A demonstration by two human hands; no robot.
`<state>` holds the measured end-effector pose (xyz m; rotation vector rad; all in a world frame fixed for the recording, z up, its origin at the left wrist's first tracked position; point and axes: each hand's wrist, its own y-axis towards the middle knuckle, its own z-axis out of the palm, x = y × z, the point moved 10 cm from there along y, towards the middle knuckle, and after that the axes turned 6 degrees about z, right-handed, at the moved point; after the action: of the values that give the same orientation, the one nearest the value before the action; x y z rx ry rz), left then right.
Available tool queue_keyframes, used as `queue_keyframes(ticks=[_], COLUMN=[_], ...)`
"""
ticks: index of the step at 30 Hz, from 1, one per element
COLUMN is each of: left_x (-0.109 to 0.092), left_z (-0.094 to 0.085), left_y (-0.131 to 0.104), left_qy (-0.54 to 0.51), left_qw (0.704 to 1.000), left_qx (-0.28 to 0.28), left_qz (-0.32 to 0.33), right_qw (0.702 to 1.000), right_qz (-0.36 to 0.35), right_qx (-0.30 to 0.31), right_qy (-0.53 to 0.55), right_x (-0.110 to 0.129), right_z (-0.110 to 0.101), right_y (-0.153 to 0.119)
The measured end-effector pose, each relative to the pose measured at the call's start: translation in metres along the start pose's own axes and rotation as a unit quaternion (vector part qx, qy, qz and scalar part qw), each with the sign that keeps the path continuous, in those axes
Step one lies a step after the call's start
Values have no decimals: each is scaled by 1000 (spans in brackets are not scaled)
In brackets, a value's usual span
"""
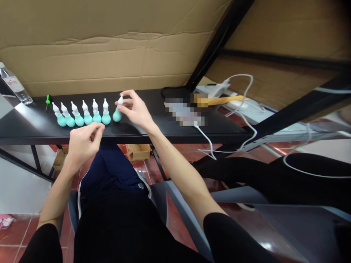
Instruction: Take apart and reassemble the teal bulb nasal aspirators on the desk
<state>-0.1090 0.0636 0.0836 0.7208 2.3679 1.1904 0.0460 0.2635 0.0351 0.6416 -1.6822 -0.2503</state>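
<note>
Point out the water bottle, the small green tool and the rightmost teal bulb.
Water bottle [14, 84]: head view, on its label.
Small green tool [48, 99]: head view, on its green handle.
Rightmost teal bulb [117, 115]: head view, on its round teal body, below the white nozzle.

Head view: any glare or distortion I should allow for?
In the head view, glare whitens the tabletop at its left end, near the bottle, whose slant is probably lens stretch; pixelation masks the flat item; teal bulbs, left hand and right hand look sharp enough.

Inside left hand — hidden; flat item — pixelated
</note>
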Motion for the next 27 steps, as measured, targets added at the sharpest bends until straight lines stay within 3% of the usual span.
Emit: queue_keyframes(ticks=[5,8,11,13,18,20,23,27], left_x=[23,45,79,116,224,252,262,246], left_z=[-19,-42,-72,-78,-60,-44,-31,-24], left_y=[-1,-4,-17,-27,-55,-63,-64,-58], left_qy=[2,38,74,39,-94,-166,-240,-249], left_qw=[997,987,957,946,923,909,898,907], left_qx=[-36,-114,-242,-270,-237,-196,-153,-108], left_qz=[-67,-108,-144,-174,-290,-329,-337,-321], right_qw=[1000,1000,999,999,995,990,982,973], right_qz=[-2,-2,1,9,61,90,116,114], right_qx=[25,27,36,46,81,95,104,98], right_qy=[-16,-6,1,-1,24,52,106,172], right_x=[6,9,7,3,-16,-22,-25,-22], right_z=[14,14,15,17,30,36,44,51], right_y=[-6,-9,-12,-14,-15,-13,-9,-4])
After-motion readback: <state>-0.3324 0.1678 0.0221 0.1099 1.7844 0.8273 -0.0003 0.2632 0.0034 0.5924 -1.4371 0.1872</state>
